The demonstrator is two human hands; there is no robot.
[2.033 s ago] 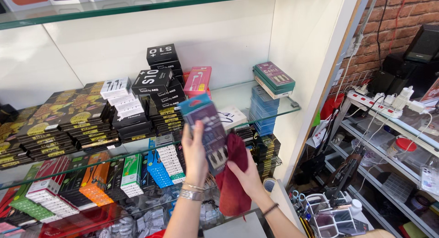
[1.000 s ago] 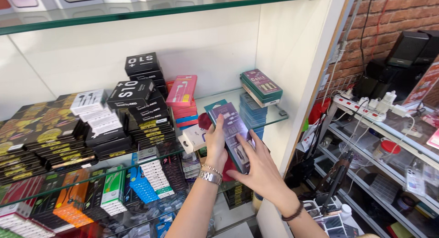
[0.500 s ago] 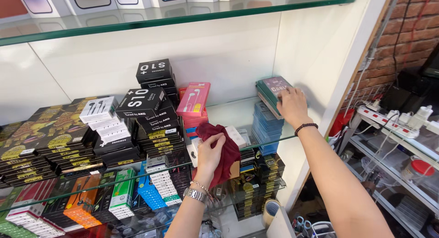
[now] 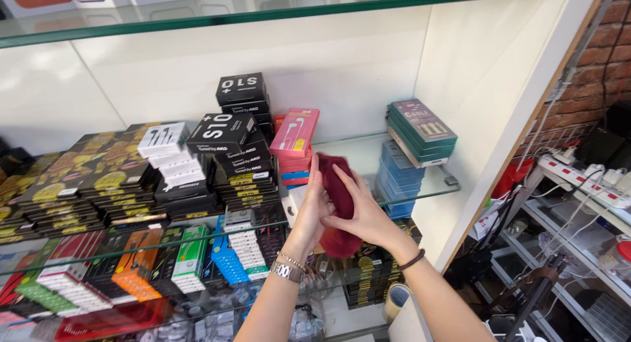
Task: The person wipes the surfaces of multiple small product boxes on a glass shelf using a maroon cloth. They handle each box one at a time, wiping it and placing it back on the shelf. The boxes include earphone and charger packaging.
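Both hands now meet on the dark red cloth (image 4: 338,204): left hand (image 4: 314,207) and right hand (image 4: 365,217) closed around it before the glass shelf's (image 4: 434,184) front edge. Half a second ago the right hand rested on the teal box stack (image 4: 420,132) at the shelf's right end; those boxes now sit released, and handling has returned to the cloth.

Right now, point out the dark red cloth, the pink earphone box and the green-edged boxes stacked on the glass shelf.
dark red cloth (image 4: 338,187), head view, upper fold.
pink earphone box (image 4: 295,133), head view, front face.
green-edged boxes (image 4: 420,128), head view, top lid.

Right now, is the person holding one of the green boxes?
No: both the left hand and the right hand clasp a dark red cloth, while the green boxes sit stacked on the glass shelf.
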